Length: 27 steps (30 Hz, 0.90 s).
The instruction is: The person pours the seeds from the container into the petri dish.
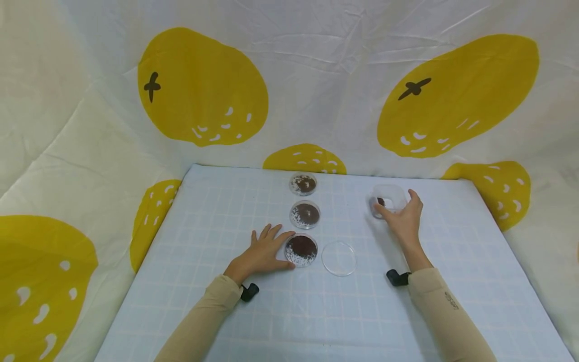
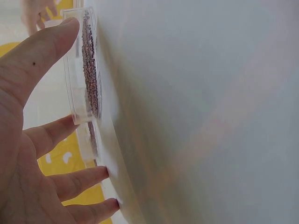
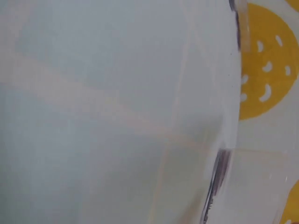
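Observation:
My left hand (image 1: 262,253) holds the nearest petri dish (image 1: 301,250) by its rim, thumb on one side and index finger on the other. Dark brown granules partly cover its bottom. In the left wrist view, the dish (image 2: 81,65) shows edge-on, and the other fingers reach down to the cloth. Over at the right, my right hand (image 1: 404,221) grips a clear plastic tub (image 1: 390,193) between thumb and fingers. A little dark material shows inside the tub. The right wrist view catches part of the tub (image 3: 254,186), but not the hand.
A clear round lid (image 1: 339,258) lies right of the nearest dish. Behind that dish, a middle petri dish (image 1: 305,214) and a far petri dish (image 1: 303,184) stand in line, both with brown granules. A patterned curtain (image 1: 316,100) rises behind the cloth-covered table (image 1: 325,322).

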Each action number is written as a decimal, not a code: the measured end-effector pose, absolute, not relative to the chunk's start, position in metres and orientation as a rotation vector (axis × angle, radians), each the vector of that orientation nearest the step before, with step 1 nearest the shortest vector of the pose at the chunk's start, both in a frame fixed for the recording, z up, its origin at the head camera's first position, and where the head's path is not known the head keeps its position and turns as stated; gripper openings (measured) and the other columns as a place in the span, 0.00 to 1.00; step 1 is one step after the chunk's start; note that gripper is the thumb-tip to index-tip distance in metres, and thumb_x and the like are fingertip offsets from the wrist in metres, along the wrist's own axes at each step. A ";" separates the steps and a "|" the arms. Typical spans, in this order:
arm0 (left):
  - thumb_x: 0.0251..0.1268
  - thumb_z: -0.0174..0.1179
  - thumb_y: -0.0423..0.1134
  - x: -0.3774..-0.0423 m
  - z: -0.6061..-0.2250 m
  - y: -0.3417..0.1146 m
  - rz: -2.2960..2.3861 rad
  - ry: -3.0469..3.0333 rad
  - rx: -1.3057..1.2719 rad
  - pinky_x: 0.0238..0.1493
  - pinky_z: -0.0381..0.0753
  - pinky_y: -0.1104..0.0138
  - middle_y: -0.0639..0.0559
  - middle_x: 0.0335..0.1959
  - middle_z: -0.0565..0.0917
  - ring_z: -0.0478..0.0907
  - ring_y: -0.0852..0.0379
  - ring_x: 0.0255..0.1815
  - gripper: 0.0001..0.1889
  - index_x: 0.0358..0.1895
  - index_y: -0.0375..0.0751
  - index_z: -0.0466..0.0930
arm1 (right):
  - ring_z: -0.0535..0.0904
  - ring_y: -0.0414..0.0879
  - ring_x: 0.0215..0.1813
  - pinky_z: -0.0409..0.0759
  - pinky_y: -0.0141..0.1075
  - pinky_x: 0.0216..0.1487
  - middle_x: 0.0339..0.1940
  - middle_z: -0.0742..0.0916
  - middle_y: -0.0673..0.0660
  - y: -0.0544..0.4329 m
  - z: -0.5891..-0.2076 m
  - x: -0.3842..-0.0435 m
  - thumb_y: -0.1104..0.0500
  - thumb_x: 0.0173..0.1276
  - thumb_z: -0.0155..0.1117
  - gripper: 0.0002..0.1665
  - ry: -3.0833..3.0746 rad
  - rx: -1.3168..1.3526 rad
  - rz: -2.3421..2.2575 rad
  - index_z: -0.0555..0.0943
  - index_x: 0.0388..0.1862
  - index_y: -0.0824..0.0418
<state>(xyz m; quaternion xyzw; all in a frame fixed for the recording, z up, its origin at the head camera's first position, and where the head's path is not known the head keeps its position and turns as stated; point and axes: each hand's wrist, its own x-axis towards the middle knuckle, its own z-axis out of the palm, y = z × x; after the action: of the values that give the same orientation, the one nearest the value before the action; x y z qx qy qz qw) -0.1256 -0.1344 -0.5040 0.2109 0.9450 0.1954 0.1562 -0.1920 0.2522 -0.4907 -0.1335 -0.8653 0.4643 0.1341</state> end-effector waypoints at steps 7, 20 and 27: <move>0.56 0.67 0.66 -0.125 -0.505 -0.134 0.562 2.705 0.604 0.68 0.36 0.29 0.42 0.80 0.52 0.40 0.33 0.79 0.47 0.78 0.61 0.58 | 0.62 0.63 0.70 0.60 0.56 0.71 0.73 0.63 0.67 0.246 -0.484 -0.187 0.48 0.58 0.78 0.58 -2.492 -0.229 1.273 0.55 0.77 0.63; 0.56 0.68 0.66 -0.125 -0.503 -0.134 0.557 2.709 0.607 0.68 0.37 0.29 0.41 0.80 0.52 0.41 0.33 0.79 0.47 0.78 0.60 0.58 | 0.54 0.57 0.78 0.52 0.61 0.74 0.78 0.63 0.61 0.238 -0.476 -0.179 0.54 0.58 0.80 0.55 -2.522 0.158 1.274 0.59 0.79 0.59; 0.56 0.68 0.65 -0.125 -0.502 -0.134 0.567 2.702 0.609 0.67 0.37 0.28 0.41 0.80 0.53 0.41 0.33 0.79 0.47 0.78 0.59 0.59 | 0.57 0.63 0.76 0.56 0.61 0.72 0.79 0.64 0.56 0.235 -0.472 -0.172 0.57 0.58 0.80 0.56 -2.595 0.388 1.416 0.59 0.80 0.50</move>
<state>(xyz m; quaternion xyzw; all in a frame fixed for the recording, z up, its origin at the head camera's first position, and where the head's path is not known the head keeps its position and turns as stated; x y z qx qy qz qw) -0.1250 -0.1341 -0.5018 0.2128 0.9440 0.1979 0.1565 -0.1724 0.2353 -0.4720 0.1297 -0.8675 0.4735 0.0801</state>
